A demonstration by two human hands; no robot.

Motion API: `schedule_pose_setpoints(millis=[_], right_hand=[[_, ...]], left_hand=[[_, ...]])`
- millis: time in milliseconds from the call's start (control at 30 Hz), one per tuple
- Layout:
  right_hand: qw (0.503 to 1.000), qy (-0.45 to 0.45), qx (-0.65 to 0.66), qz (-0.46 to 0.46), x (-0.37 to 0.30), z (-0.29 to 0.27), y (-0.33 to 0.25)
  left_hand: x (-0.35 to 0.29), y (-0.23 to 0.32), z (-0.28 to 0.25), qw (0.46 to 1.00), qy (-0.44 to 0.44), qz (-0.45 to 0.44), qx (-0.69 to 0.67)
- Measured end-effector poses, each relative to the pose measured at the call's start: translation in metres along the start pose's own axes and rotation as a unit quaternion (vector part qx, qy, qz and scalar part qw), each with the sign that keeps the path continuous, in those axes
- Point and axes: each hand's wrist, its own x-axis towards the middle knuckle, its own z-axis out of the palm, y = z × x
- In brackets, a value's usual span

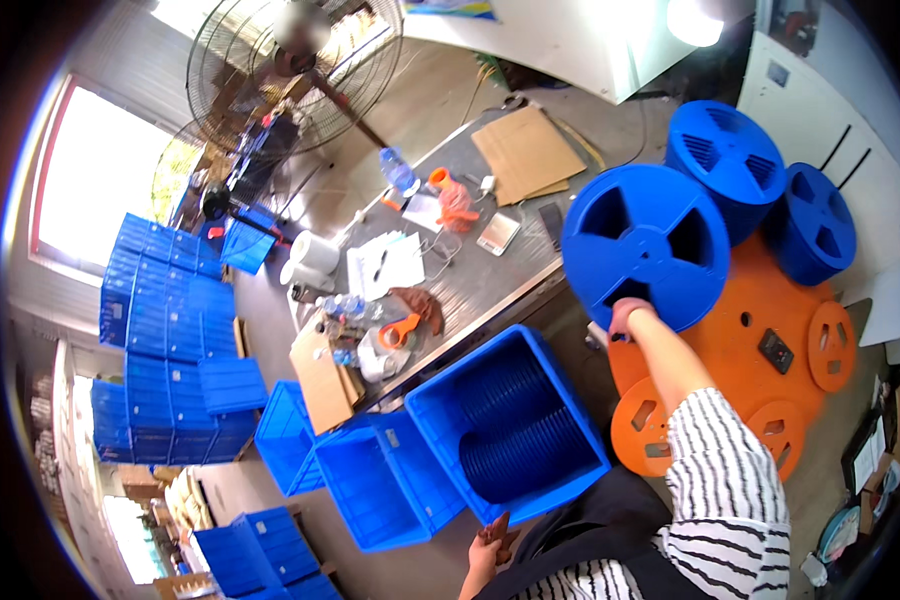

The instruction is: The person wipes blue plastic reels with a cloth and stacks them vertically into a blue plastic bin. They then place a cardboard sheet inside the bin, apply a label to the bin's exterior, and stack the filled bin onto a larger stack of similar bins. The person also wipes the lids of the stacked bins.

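The blue reel [646, 252] sat right at the right hand [627, 314] and spread ahead of it; the fingers met its near cutout, probably because that opening offers an edge to hook, though their closure was hidden, so I cannot tell how firmly they held. The left hand [492, 545], loosely open and apparently empty, hung beside a blue bin [435, 422] of dark ribbed coils, presumably kept between hands and surface [470, 290] for easy reach.
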Motion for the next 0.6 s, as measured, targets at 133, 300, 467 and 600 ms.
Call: schedule_pose_setpoints(millis=[133,300,467,600], right_hand=[[0.961,0.232,-0.147,0.017,-0.005,0.035,0.009],[0.969,0.223,-0.102,-0.009,-0.012,0.055,0.007],[0.984,0.172,-0.039,0.005,-0.046,0.065,0.007],[0.983,0.159,0.035,0.085,-0.054,0.075,-0.005]], left_hand=[[-0.015,-0.003,0.009,0.997,-0.039,0.012,0.059],[-0.003,-0.02,-0.053,0.981,-0.174,-0.007,-0.087],[-0.008,0.006,-0.04,0.997,-0.08,0.002,0.002],[-0.032,0.053,-0.022,0.971,0.02,-0.015,0.236]])
